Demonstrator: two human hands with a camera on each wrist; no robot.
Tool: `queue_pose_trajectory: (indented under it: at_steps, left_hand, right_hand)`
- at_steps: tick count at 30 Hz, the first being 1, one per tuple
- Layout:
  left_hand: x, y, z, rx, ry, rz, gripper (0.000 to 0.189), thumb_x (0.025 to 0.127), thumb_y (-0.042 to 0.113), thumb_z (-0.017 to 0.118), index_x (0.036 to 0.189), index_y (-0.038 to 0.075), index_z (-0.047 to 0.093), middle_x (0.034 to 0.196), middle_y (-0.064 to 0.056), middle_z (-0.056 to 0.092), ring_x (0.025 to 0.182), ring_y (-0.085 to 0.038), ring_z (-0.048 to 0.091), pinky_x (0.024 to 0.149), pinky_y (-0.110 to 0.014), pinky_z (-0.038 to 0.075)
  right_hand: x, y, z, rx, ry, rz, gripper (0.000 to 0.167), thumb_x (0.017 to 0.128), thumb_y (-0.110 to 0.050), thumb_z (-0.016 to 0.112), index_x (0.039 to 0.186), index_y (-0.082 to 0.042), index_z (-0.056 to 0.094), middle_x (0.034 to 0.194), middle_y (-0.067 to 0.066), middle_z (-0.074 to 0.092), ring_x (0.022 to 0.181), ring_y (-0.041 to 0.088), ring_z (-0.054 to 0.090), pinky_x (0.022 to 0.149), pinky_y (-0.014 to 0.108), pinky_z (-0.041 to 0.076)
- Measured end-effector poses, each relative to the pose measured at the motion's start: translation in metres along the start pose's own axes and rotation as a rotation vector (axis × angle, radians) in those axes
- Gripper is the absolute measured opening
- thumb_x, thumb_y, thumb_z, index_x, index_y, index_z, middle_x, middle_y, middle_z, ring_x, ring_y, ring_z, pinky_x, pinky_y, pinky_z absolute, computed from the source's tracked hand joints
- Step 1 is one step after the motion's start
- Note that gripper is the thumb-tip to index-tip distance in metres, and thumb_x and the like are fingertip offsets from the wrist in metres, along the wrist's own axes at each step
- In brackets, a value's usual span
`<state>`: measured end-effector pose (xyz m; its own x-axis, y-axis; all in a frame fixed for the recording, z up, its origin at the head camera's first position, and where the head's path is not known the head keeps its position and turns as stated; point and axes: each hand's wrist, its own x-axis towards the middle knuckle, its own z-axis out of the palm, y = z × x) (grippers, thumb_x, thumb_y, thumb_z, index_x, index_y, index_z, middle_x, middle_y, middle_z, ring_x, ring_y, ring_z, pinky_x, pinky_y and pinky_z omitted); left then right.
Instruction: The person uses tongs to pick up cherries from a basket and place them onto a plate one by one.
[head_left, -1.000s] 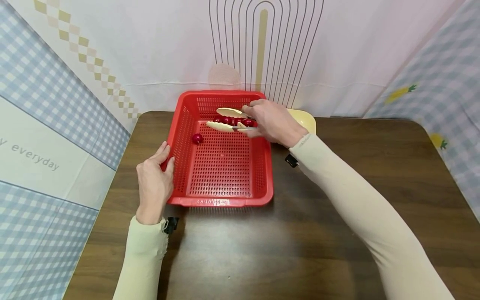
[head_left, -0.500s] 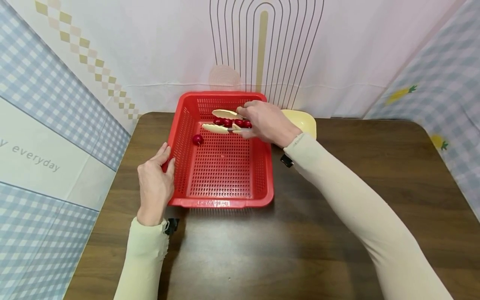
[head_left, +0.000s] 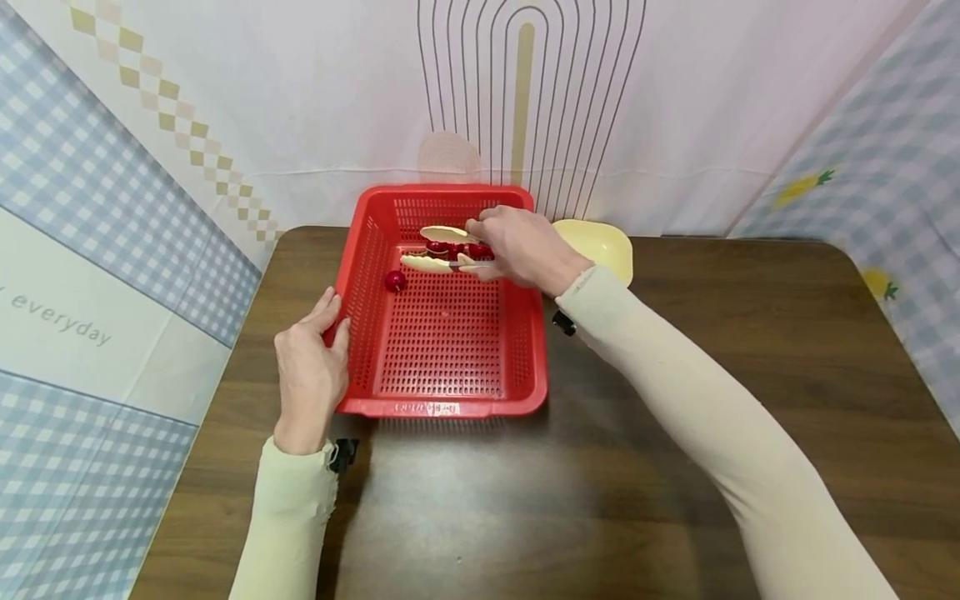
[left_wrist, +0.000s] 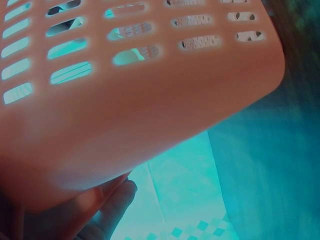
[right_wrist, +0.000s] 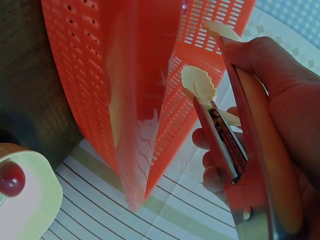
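A red plastic basket (head_left: 450, 407) with slotted walls stands on the table. My left hand (head_left: 311, 367) grips its left rim, thumb on the near side; in the left wrist view a fingertip (left_wrist: 120, 200) shows below the rim. With my right hand (head_left: 528, 250) I hold food tongs (right_wrist: 235, 125) with cream scalloped tips over the basket's far half. The tips stand apart, with several dark red cherries (head_left: 437, 247) visible between and beyond them. One cherry (head_left: 395, 281) lies apart near the left wall. Whether the tips touch any cherry I cannot tell.
A pale yellow dish (head_left: 607, 250) stands right of the basket, partly behind my right wrist. In the right wrist view a cherry (right_wrist: 11, 178) lies in it. A printed white cloth (head_left: 337, 125) hangs behind the brown wooden table (head_left: 712, 333).
My right hand and the tongs have shifted left and slightly toward me over the cherries, uncovering more of the yellow dish. The left hand stays on the rim.
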<state>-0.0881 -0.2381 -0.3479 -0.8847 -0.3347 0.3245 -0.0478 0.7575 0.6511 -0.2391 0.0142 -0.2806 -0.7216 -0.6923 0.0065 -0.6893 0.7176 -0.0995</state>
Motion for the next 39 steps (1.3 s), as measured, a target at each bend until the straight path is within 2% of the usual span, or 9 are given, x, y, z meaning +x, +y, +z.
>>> queue_pose_trajectory:
  at_steps: [14,24,33,39]
  left_hand:
    - [0.001,0.0,-0.002,-0.006,-0.016,-0.023,0.04,0.096,0.006,0.068,0.136,0.003,0.063,0.142,-0.008,0.062,0.129,-0.032,0.061,0.105,-0.049,0.051]
    - [-0.001,0.0,-0.002,0.003,-0.005,-0.002,0.039,0.095,0.005,0.069,0.134,0.002,0.064,0.139,-0.011,0.064,0.128,-0.034,0.061,0.105,-0.05,0.051]
    - [-0.001,0.0,-0.002,0.004,-0.01,0.0,0.04,0.096,0.006,0.069,0.135,0.002,0.063,0.14,-0.01,0.063,0.128,-0.034,0.061,0.104,-0.051,0.051]
    - [-0.001,0.0,-0.002,0.005,-0.006,-0.002,0.039,0.095,0.005,0.069,0.134,0.001,0.064,0.14,-0.009,0.063,0.128,-0.034,0.062,0.104,-0.051,0.052]
  right_hand:
    - [0.005,-0.012,0.001,-0.019,-0.046,-0.01,0.036,0.086,-0.04,0.082,0.106,-0.013,0.068,0.09,0.003,0.064,0.084,0.019,0.057,0.075,0.035,0.059]
    - [0.012,-0.019,0.005,-0.076,-0.058,-0.03,0.044,0.085,-0.04,0.083,0.117,-0.012,0.071,0.104,0.005,0.071,0.092,0.019,0.064,0.086,0.039,0.062]
    - [0.016,-0.023,0.003,-0.083,-0.084,-0.027,0.038,0.085,-0.038,0.083,0.111,-0.013,0.07,0.098,0.003,0.068,0.089,0.019,0.062,0.082,0.038,0.062]
    - [0.02,-0.027,0.002,-0.064,-0.099,-0.044,0.038,0.085,-0.038,0.083,0.11,-0.013,0.07,0.1,0.003,0.069,0.09,0.018,0.061,0.086,0.037,0.061]
